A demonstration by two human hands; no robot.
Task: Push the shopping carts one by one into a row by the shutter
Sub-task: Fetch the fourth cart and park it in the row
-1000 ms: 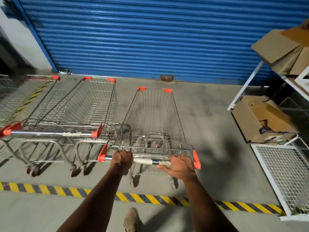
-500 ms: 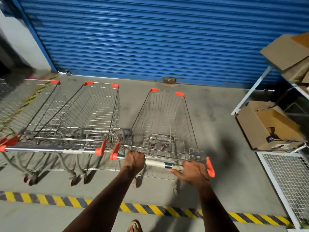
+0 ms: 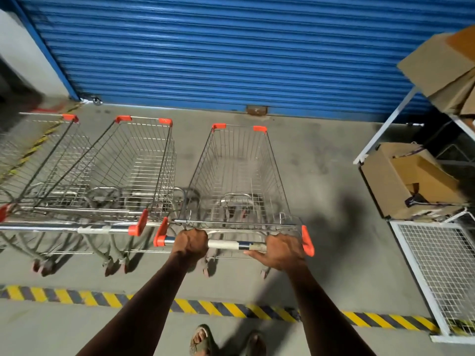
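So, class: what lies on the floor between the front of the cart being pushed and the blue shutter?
Only bare concrete floor lies between the cart and the shutter, as the head view shows.

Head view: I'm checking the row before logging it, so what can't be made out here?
- Leftmost cart: cut off by the left edge of the head view; further carts unknown.
- Handle under left hand and right hand: hidden.
- Cardboard boxes: contents shadowed, unclear.

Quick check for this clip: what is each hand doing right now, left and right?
Left hand: fingers curled round the cart handle, gripping it.
Right hand: on the same handle near its right end, fingers wrapped over the bar.
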